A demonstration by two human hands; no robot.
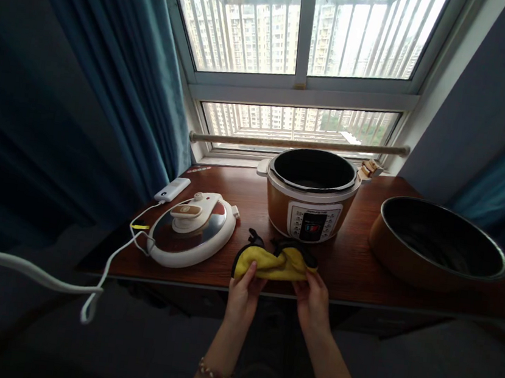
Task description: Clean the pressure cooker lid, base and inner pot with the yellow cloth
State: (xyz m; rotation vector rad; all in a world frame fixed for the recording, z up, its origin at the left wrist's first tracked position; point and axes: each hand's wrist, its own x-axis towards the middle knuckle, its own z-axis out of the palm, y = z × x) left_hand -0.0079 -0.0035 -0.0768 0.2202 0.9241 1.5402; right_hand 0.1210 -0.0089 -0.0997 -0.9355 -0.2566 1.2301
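Both hands hold a yellow cloth with dark edging (277, 264) at the front edge of the table. My left hand (244, 295) pinches its left end, thumb on top. My right hand (313, 297) grips the right end in the same way. Just behind the cloth stands an electric pressure cooker (278, 207), gold and white, without its lid and with a dark inside. Its round lid (189, 255), white-rimmed with a handle on top, lies to the left of the cloth.
A large dark-lined pot (391, 255) stands at the table's right end. On the left, a white power strip (173, 189) has a white cable (26, 265) running off the table (342, 286). A small box (370, 168) sits behind the cooker, near the barred window.
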